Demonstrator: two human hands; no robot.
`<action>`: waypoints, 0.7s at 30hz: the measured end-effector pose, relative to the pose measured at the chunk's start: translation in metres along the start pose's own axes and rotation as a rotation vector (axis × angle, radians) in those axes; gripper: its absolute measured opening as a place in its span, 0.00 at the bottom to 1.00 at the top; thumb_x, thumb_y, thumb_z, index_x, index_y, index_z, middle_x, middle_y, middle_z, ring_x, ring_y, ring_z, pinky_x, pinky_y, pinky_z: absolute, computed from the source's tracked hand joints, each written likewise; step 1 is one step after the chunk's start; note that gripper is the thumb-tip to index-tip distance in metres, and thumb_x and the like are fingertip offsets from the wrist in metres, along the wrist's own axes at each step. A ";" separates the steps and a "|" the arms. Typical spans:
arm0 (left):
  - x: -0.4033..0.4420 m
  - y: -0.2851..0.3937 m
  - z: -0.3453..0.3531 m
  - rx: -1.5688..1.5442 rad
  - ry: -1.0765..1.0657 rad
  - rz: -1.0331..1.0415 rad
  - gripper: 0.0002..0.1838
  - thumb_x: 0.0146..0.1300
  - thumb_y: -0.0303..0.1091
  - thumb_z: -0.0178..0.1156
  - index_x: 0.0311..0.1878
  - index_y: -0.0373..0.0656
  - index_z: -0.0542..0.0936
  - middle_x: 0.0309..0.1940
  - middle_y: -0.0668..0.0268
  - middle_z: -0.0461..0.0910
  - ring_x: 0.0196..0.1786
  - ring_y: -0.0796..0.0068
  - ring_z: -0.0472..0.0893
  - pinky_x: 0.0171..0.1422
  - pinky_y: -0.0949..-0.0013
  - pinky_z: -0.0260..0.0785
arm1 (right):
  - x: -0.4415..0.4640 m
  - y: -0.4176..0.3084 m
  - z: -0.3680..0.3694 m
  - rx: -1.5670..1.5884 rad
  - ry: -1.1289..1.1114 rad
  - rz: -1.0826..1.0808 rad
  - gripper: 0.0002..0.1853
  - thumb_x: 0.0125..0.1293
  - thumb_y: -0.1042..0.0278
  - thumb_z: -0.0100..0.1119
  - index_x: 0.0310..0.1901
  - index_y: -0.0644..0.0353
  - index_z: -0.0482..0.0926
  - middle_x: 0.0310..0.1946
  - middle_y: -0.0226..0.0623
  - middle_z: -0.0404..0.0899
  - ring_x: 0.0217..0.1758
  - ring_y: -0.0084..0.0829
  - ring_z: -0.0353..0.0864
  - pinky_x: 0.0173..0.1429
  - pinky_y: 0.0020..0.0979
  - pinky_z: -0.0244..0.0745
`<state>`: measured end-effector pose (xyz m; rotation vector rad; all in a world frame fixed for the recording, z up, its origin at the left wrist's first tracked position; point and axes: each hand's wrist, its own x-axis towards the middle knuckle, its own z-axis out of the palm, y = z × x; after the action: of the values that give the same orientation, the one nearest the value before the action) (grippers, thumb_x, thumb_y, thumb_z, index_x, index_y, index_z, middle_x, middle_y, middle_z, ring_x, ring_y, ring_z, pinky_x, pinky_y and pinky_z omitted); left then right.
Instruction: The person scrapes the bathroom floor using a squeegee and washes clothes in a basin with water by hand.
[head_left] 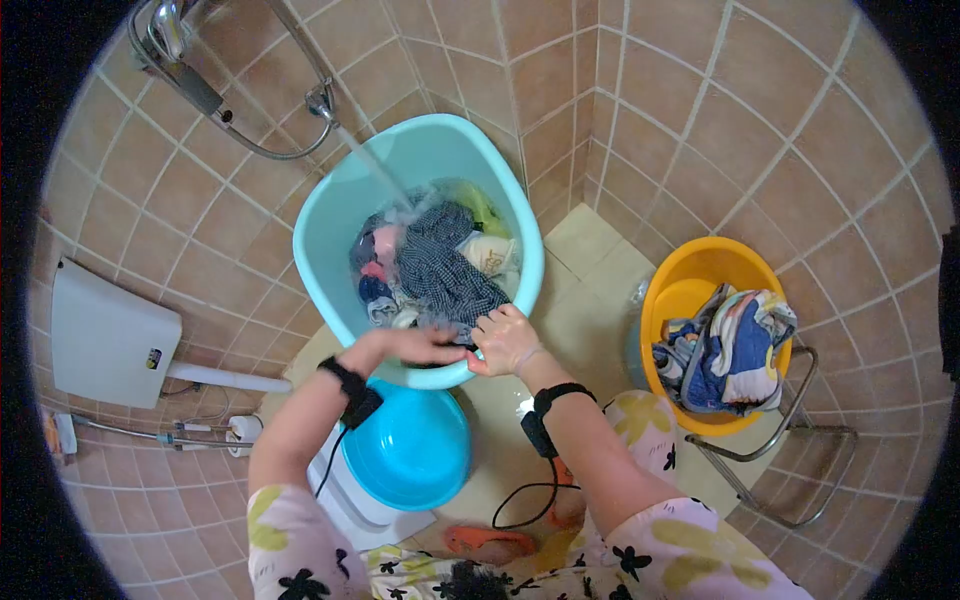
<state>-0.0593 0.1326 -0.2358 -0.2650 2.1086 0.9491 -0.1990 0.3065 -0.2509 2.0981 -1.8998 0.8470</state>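
A light turquoise tub [312, 240] holds soaking laundry, with water pouring in from above. Among the clothes lie a dark checked garment [445, 265], a pink cloth [386, 243], a white printed cloth [490, 254] and a green cloth [482, 210]. At the tub's near rim, my right hand [505, 342] is closed where the end of the checked garment reaches it; its fingertips are partly hidden. My left hand [425, 345], slightly blurred, is stretched out flat over the wet clothes beside it, fingers pointing toward my right hand.
Below the tub, a blue basin [408, 450] rests on a white fixture. To the right, a yellow tub [690, 270] contains patterned clothes [735, 350], near a metal-framed stool [800, 450]. A shower hose and tap [320, 100] hang upper left. Black wrist straps carry cables.
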 end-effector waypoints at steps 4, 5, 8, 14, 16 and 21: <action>-0.050 0.048 0.069 0.236 0.371 -0.057 0.49 0.48 0.65 0.58 0.64 0.37 0.58 0.60 0.50 0.63 0.65 0.52 0.60 0.69 0.49 0.45 | -0.003 -0.002 -0.004 -0.035 -0.041 -0.012 0.18 0.49 0.49 0.52 0.19 0.56 0.77 0.22 0.36 0.75 0.29 0.35 0.75 0.42 0.34 0.62; -0.045 0.056 0.076 0.241 0.498 -0.159 0.44 0.46 0.58 0.62 0.62 0.41 0.61 0.56 0.53 0.66 0.61 0.53 0.64 0.67 0.45 0.46 | -0.003 -0.003 -0.004 -0.027 -0.030 -0.012 0.18 0.49 0.49 0.52 0.19 0.56 0.77 0.22 0.36 0.75 0.29 0.35 0.75 0.42 0.34 0.62; -0.021 0.066 0.092 0.282 0.710 -0.400 0.35 0.44 0.44 0.65 0.58 0.47 0.66 0.50 0.58 0.70 0.56 0.55 0.68 0.64 0.39 0.47 | -0.004 -0.003 -0.007 -0.032 -0.078 0.002 0.19 0.51 0.48 0.52 0.21 0.57 0.78 0.23 0.37 0.76 0.30 0.35 0.76 0.42 0.35 0.63; 0.005 0.071 0.098 0.170 0.859 -0.775 0.32 0.45 0.30 0.62 0.57 0.60 0.68 0.54 0.64 0.68 0.62 0.57 0.61 0.58 0.19 0.32 | -0.004 -0.010 -0.017 -0.062 -0.016 0.027 0.18 0.50 0.48 0.53 0.18 0.55 0.77 0.20 0.35 0.75 0.29 0.33 0.75 0.40 0.34 0.63; 0.010 0.065 0.095 0.134 0.756 -0.751 0.33 0.46 0.33 0.63 0.58 0.63 0.67 0.56 0.62 0.65 0.60 0.52 0.62 0.60 0.24 0.39 | -0.008 -0.011 -0.023 -0.065 -0.034 0.025 0.18 0.50 0.48 0.53 0.18 0.55 0.76 0.19 0.34 0.74 0.29 0.32 0.76 0.40 0.34 0.63; 0.014 0.043 0.098 0.107 0.769 -0.678 0.39 0.44 0.38 0.68 0.62 0.63 0.63 0.59 0.62 0.60 0.61 0.46 0.58 0.55 0.32 0.59 | 0.017 -0.003 -0.035 0.080 -0.451 0.203 0.21 0.53 0.46 0.50 0.35 0.56 0.79 0.38 0.44 0.76 0.48 0.39 0.72 0.55 0.40 0.60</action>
<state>-0.0323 0.2330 -0.2630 -1.3629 2.4346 0.3320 -0.2056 0.3103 -0.2128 2.3261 -2.3685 0.5191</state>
